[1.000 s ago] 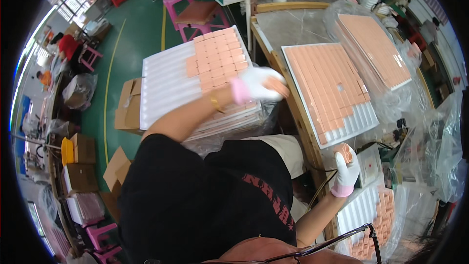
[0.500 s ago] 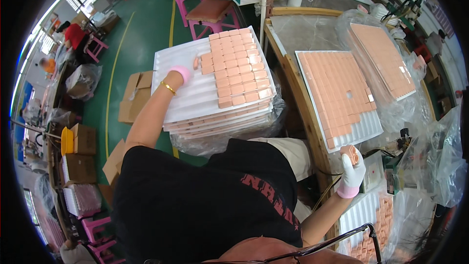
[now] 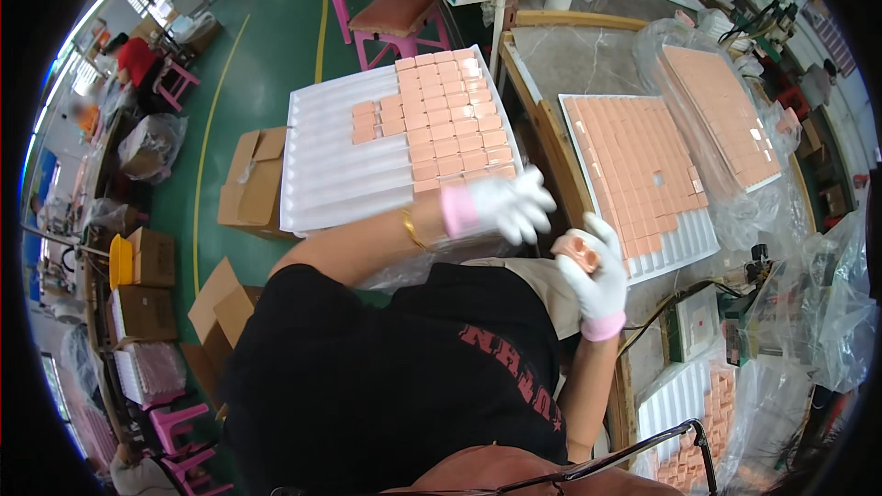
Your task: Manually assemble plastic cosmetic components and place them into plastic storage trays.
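My right hand (image 3: 595,271), in a white glove with a pink cuff, is closed around a peach-coloured piece (image 3: 577,253) with round openings on its face. Close by on the left is my left hand (image 3: 511,206), gloved the same way, its fingers spread and nothing seen in them. It hovers over the near right corner of a white ridged tray (image 3: 340,179). Peach blocks (image 3: 441,115) fill the right part of that tray in rows, and a few stand out to the left of them. My left forearm hides part of the tray's near edge.
On the bench to the right lies another white tray with peach blocks (image 3: 634,165); beyond it is a plastic-wrapped one (image 3: 721,110). A wooden bench edge (image 3: 560,161) runs between the trays. Cardboard boxes (image 3: 253,179) stand left; pink stools (image 3: 395,23) stand at the back.
My left hand has left the tray and moved right, toward my right hand. My right hand has come up and left with the piece. More peach blocks show at the group's left edge.
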A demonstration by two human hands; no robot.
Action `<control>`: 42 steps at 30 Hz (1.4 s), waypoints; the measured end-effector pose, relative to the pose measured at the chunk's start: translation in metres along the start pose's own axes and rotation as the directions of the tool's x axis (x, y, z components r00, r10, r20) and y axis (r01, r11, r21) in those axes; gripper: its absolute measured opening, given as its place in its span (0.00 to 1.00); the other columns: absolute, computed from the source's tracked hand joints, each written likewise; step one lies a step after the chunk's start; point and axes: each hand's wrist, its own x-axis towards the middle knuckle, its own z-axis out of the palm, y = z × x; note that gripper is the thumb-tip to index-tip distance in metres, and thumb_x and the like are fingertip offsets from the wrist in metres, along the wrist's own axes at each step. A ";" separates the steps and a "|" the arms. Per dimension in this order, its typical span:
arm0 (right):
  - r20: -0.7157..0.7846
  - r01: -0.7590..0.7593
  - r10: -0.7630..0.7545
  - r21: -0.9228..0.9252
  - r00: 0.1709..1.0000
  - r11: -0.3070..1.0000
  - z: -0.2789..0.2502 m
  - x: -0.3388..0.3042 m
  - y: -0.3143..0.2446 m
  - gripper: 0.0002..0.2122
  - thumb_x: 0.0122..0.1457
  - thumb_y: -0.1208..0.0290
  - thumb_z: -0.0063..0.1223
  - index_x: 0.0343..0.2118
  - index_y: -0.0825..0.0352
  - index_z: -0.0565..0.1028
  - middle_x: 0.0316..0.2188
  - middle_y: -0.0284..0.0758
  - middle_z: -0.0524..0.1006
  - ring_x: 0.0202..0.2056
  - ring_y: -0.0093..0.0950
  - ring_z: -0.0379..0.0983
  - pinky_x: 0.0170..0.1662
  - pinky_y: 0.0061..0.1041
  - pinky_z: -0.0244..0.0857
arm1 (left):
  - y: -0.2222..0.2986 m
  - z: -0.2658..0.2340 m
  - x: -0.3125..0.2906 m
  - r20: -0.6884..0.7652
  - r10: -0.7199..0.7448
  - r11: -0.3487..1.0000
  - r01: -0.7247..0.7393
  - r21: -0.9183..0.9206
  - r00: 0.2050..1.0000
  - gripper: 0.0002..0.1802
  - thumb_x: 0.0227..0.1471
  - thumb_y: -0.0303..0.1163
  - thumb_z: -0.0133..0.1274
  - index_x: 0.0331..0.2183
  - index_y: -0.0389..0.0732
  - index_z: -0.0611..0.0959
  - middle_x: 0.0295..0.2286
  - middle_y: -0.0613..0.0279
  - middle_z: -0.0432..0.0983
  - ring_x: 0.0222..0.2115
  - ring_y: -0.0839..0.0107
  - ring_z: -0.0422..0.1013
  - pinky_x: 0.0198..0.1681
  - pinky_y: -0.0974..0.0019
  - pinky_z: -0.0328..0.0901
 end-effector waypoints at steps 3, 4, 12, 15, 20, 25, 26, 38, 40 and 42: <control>0.059 -0.053 0.049 0.062 0.997 0.997 0.022 0.010 -0.011 0.17 0.41 0.67 0.65 0.36 0.65 0.78 0.50 0.44 0.66 0.52 0.36 0.63 0.54 0.31 0.57 | -0.035 0.049 0.026 -0.534 0.138 0.816 0.211 0.539 0.834 0.27 0.54 0.56 0.43 0.37 0.40 0.74 0.29 0.60 0.74 0.20 0.77 0.68 0.18 0.82 0.59; 0.075 -0.086 0.078 0.117 0.994 0.989 0.027 0.012 -0.013 0.17 0.41 0.67 0.65 0.36 0.65 0.79 0.51 0.44 0.66 0.52 0.36 0.62 0.54 0.31 0.57 | -0.037 0.052 0.027 -0.457 0.170 0.814 0.137 0.565 0.873 0.28 0.54 0.58 0.42 0.38 0.40 0.74 0.27 0.61 0.74 0.16 0.77 0.66 0.14 0.82 0.57; 0.227 0.136 -0.088 -0.206 0.970 0.969 0.039 0.039 -0.017 0.29 0.46 0.62 0.62 0.51 0.67 0.66 0.54 0.54 0.59 0.55 0.47 0.59 0.56 0.37 0.56 | -0.019 0.039 -0.011 -0.568 0.239 0.891 0.054 0.450 0.787 0.22 0.57 0.51 0.43 0.40 0.42 0.73 0.26 0.65 0.73 0.09 0.83 0.60 0.07 0.86 0.52; 0.152 0.052 -0.028 -0.153 0.988 0.987 0.041 0.043 -0.019 0.31 0.46 0.60 0.62 0.53 0.66 0.64 0.55 0.52 0.59 0.53 0.46 0.61 0.54 0.36 0.58 | 0.001 0.054 -0.043 -0.546 0.523 0.773 -0.094 0.627 0.655 0.20 0.57 0.47 0.45 0.41 0.41 0.73 0.28 0.70 0.71 0.15 0.88 0.61 0.08 0.87 0.48; 0.076 -0.119 0.120 -0.018 0.990 0.993 0.021 0.041 -0.008 0.26 0.50 0.67 0.59 0.52 0.66 0.65 0.55 0.45 0.61 0.50 0.37 0.65 0.49 0.32 0.62 | 0.103 0.023 -0.209 -0.076 0.982 0.159 0.553 0.818 -0.170 0.16 0.55 0.35 0.45 0.46 0.44 0.74 0.29 0.56 0.76 0.27 0.67 0.74 0.26 0.67 0.67; 0.033 -0.181 0.179 0.087 0.983 0.980 0.007 0.033 0.018 0.23 0.53 0.71 0.55 0.52 0.68 0.65 0.54 0.43 0.61 0.49 0.36 0.66 0.49 0.32 0.62 | 0.099 0.043 -0.251 0.383 0.913 -0.003 0.939 0.344 -0.138 0.20 0.55 0.42 0.41 0.39 0.40 0.80 0.34 0.48 0.77 0.32 0.53 0.73 0.35 0.58 0.67; 0.024 -0.187 0.185 0.113 0.982 0.976 0.006 0.034 0.020 0.22 0.54 0.71 0.55 0.52 0.68 0.65 0.53 0.42 0.62 0.48 0.36 0.66 0.49 0.32 0.62 | 0.100 0.040 -0.250 0.374 0.920 0.009 0.960 0.280 -0.118 0.21 0.55 0.44 0.41 0.37 0.39 0.81 0.35 0.46 0.76 0.34 0.51 0.72 0.40 0.57 0.65; -0.017 -0.255 0.262 0.176 0.965 0.951 0.003 0.021 0.031 0.21 0.55 0.71 0.54 0.51 0.69 0.65 0.51 0.40 0.64 0.47 0.33 0.67 0.50 0.30 0.62 | 0.112 0.036 -0.235 0.150 0.861 -0.001 0.292 0.956 -0.487 0.31 0.59 0.51 0.33 0.48 0.33 0.71 0.51 0.55 0.66 0.51 0.64 0.63 0.54 0.67 0.56; -0.018 -0.251 0.258 0.180 0.966 0.951 0.004 0.020 0.030 0.21 0.55 0.71 0.54 0.51 0.69 0.65 0.51 0.40 0.64 0.47 0.33 0.67 0.50 0.30 0.62 | 0.111 0.036 -0.226 0.067 0.858 -0.059 0.031 0.998 -0.510 0.32 0.59 0.52 0.32 0.50 0.33 0.70 0.52 0.58 0.65 0.52 0.67 0.63 0.54 0.68 0.56; -0.009 -0.269 0.274 0.174 0.962 0.947 0.002 0.020 0.026 0.21 0.55 0.71 0.53 0.52 0.69 0.65 0.51 0.40 0.64 0.46 0.33 0.67 0.50 0.30 0.62 | 0.110 0.035 -0.220 0.043 0.884 -0.057 -0.016 0.998 -0.465 0.31 0.59 0.52 0.33 0.51 0.36 0.68 0.54 0.53 0.61 0.54 0.62 0.58 0.56 0.63 0.56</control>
